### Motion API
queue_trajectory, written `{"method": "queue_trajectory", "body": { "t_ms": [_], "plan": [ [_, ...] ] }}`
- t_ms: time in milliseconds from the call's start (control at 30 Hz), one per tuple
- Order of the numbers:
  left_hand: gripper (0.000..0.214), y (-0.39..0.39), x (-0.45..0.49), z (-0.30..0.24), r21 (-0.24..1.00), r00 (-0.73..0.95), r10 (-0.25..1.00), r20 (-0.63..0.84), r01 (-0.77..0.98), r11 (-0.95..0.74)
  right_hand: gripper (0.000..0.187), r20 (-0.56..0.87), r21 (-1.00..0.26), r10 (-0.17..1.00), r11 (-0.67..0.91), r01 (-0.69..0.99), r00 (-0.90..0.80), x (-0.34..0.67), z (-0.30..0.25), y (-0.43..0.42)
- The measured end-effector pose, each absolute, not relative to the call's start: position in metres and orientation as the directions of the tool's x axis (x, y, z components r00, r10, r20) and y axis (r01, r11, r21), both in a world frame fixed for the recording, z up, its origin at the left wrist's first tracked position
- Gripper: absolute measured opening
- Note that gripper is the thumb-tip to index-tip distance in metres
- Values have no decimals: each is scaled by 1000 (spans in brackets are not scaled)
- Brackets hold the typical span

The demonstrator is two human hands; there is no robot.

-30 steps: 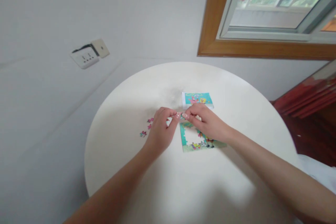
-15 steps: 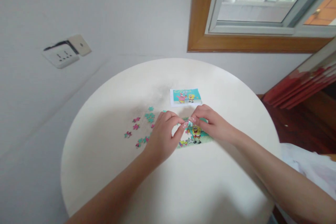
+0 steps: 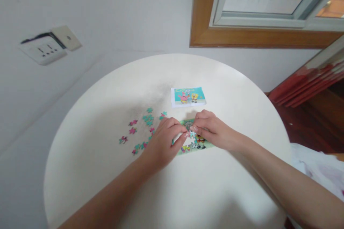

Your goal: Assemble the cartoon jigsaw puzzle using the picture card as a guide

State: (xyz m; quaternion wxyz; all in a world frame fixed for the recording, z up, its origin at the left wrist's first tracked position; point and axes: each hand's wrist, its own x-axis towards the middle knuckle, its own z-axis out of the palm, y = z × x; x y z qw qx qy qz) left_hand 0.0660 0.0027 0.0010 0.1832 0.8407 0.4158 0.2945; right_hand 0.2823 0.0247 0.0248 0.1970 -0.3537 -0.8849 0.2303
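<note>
A partly assembled jigsaw puzzle [image 3: 206,144] with a cartoon scene lies on the table, a white gap in its middle left. Over its left side is my left hand [image 3: 163,143], thumb and index finger pinched together; whatever they hold is too small to make out. From the right, my right hand [image 3: 213,128] closes its thumb and finger on a small pale blue puzzle piece [image 3: 192,134] above the gap. The fingertips of both hands nearly meet. Part of the puzzle is hidden under the hands.
Several loose puzzle pieces [image 3: 148,118] in teal and pink are scattered left of my left hand. Behind the puzzle lies a reference picture card [image 3: 188,96]. The round white table [image 3: 113,186] stands against a wall with a socket [image 3: 44,50] and a wood-framed window [image 3: 255,37].
The view has shifted slightly. My right fingertips have moved a little down and toward me over the puzzle, and more of the grey-green figure at its top shows. Both hands stay pinched.
</note>
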Motion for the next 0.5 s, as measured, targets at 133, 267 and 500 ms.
{"method": "queue_trajectory", "body": {
  "t_ms": [133, 267, 500],
  "plan": [
    [15, 1, 67, 3, 565, 497, 804, 325, 579, -587, 28, 183, -539, 713, 648, 538, -677, 282, 24, 23],
    [15, -1, 68, 9, 589, 500, 810, 307, 569, -574, 26, 177, -538, 704, 654, 531, -688, 282, 23, 21],
    [14, 4, 61, 7, 543, 459, 832, 311, 633, -552, 28, 235, -593, 798, 570, 570, -554, 292, 29, 26]
  ]
}}
